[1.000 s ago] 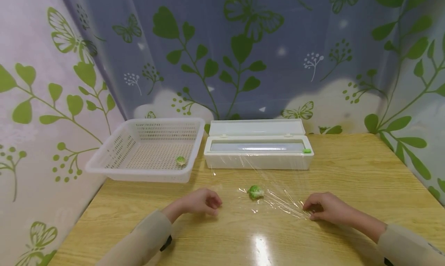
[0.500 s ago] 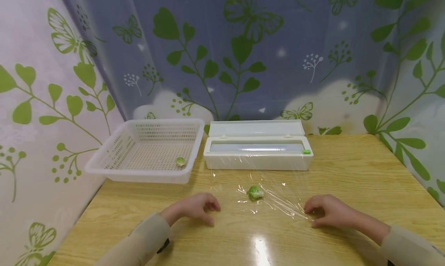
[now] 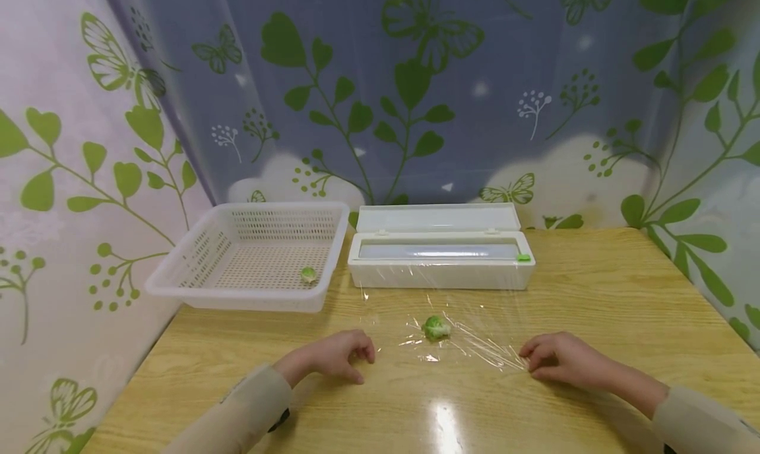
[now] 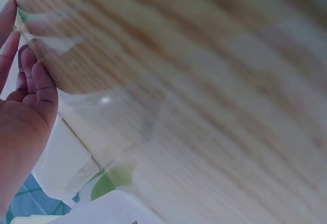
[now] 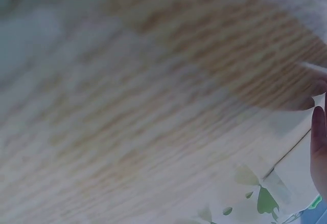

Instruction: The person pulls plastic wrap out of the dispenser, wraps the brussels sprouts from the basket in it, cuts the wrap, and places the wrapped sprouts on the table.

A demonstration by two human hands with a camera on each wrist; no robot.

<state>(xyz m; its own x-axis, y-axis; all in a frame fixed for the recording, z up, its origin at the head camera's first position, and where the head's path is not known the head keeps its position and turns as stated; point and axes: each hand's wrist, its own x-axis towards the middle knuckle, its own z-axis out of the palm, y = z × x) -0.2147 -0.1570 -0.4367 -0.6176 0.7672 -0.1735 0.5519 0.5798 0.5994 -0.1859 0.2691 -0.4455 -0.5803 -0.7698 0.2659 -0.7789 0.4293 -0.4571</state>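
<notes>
So the biggest thing is the leafy patterned curtain (image 3: pixel 356 18), up behind everything, way past both hands. Under both hands there's a wood-grain table (image 3: pixel 623 295).

Beyond the left hand and off to its outer side is a white slotted basket (image 3: pixel 237 297), probably parked there so it's reachable without crowding the middle. Straight ahead, past the gap between the hands, is a long white box (image 3: pixel 439 277) with its lid (image 3: pixel 439 218) tipped back. I'd guess it's lined up like that so the cling film (image 3: pixel 489 352) can come straight toward the person, because the film runs from its front down between the hands.

The right hand (image 3: pixel 561 360) seems to be pinching the film's near corner; creases run right into those fingertips, so my read is it's keeping that side tight. The left hand (image 3: pixel 340 355) is relaxed, thumb and fingers apart, just beside the other edge, and I see no grip there.

Between the hands, nearer the middle, sits the sprout (image 3: pixel 437 328), apparently on the film, though stuff this clear makes it hard to swear to. A second sprout (image 3: pixel 309 274) is in the basket's near corner closest to the left hand. Smallest bit: a green tab (image 3: pixel 524 258) at the box's end, beyond the right hand.
</notes>
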